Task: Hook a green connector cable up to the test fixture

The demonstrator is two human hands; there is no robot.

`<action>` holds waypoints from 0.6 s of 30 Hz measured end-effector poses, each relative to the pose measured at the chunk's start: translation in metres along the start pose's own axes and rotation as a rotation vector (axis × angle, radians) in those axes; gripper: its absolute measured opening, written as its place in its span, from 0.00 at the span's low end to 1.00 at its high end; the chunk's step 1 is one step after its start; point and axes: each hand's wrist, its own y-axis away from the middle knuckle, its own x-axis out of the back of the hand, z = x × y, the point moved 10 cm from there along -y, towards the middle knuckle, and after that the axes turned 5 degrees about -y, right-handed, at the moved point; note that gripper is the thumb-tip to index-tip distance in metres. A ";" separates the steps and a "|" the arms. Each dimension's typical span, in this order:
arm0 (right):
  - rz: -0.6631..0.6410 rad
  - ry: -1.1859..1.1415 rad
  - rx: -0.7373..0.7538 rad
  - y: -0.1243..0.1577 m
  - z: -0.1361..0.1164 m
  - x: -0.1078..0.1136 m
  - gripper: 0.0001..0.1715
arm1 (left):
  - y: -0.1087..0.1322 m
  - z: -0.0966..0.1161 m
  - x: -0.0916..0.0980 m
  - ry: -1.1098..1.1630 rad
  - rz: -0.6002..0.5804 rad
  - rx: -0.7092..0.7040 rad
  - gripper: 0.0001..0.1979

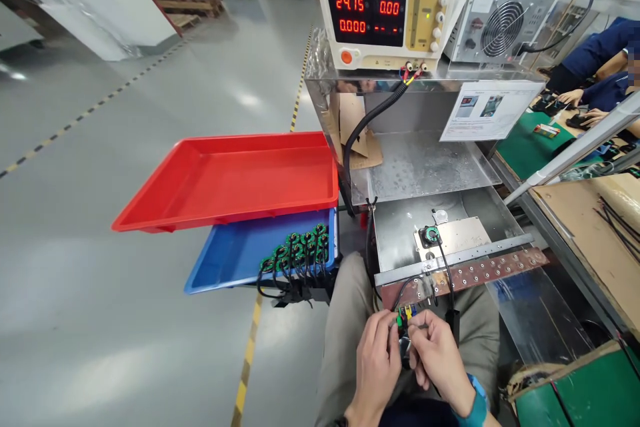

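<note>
My left hand and my right hand meet over my lap, both pinching a small connector with green, yellow and blue leads. A black cable runs from it up to a round green part seated on a metal plate in the steel fixture. A second black wire hangs by my right hand with a black plug. What sits between my fingers is partly hidden.
A blue tray at my left holds several green round parts with black cables; a red tray is stacked above it. A power supply reads 24.15. A perforated strip fronts the fixture. A co-worker's hands work far right.
</note>
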 end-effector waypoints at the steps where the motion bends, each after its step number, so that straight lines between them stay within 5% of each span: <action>1: -0.004 0.012 -0.002 -0.002 0.000 0.000 0.28 | 0.001 0.004 0.000 -0.030 0.001 -0.032 0.11; 7: -0.030 0.031 0.000 -0.009 -0.005 -0.005 0.24 | 0.000 0.017 0.002 -0.184 0.019 -0.158 0.12; 18: -0.061 -0.014 0.010 -0.014 -0.011 -0.013 0.27 | 0.000 0.011 -0.004 -0.226 0.020 -0.176 0.11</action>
